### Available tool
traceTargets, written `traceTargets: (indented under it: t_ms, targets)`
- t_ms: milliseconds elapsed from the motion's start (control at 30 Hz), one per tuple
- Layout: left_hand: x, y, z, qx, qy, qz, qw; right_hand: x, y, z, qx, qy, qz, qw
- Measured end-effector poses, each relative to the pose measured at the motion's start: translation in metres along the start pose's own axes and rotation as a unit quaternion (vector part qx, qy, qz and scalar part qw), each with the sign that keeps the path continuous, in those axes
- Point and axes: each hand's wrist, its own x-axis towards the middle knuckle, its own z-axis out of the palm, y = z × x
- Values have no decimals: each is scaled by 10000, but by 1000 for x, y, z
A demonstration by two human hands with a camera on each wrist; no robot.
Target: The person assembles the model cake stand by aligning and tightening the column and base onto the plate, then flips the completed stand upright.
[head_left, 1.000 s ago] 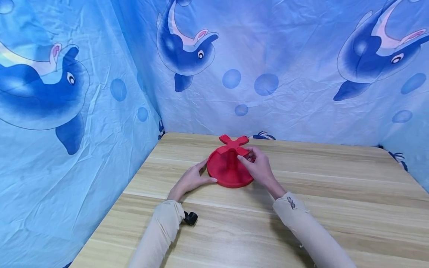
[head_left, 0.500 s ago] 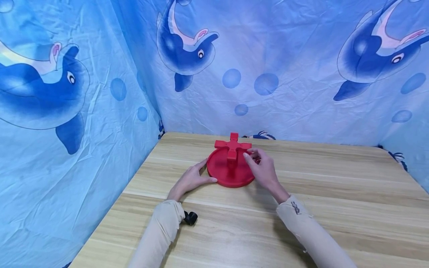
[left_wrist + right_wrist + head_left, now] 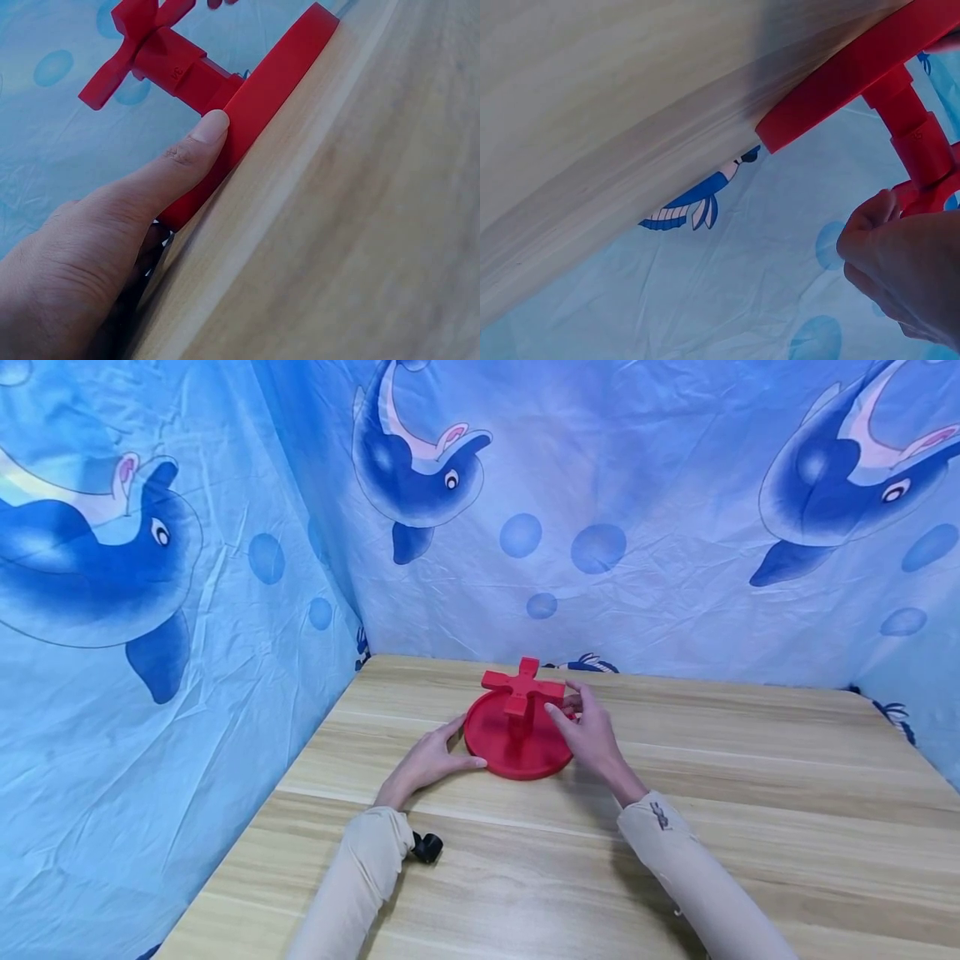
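A red stand stands upright on the wooden table. Its round rimmed base [image 3: 491, 742] carries a central post [image 3: 176, 67] with a cross-shaped top [image 3: 522, 687]. My left hand [image 3: 427, 762] grips the left edge of the base; in the left wrist view the thumb [image 3: 176, 165] lies along the rim while the fingers are hidden behind it. At the right-hand arm of the cross, my right hand [image 3: 595, 739] has its thumb on the near side and its fingers on the far side. The right wrist view shows this hand [image 3: 907, 262] meeting the cross arm.
The wood-grain table [image 3: 750, 793] spreads out to the right and front. Blue dolphin-print cloth [image 3: 637, 527] hangs behind it and along the left. A small black piece [image 3: 427, 848] sits by the left cuff.
The cross top has turned clockwise as seen from above. My right hand shifted right, came away from one cross arm and closed at the right-hand arm. My left hand stayed on the base.
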Motion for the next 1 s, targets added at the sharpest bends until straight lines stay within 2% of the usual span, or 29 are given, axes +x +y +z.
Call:
traceTargets:
  t_ms: [167, 333, 1000]
  targets:
    - [0, 1, 0, -4, 15, -8, 10000, 3, -1, 1, 47, -78, -24, 10000]
    - [0, 1, 0, 5, 2, 13, 10000, 3, 0, 2, 151, 43, -101, 9998]
    - [-2, 1, 0, 31, 21, -39, 10000, -5, 5, 3, -77, 173, -414, 9990]
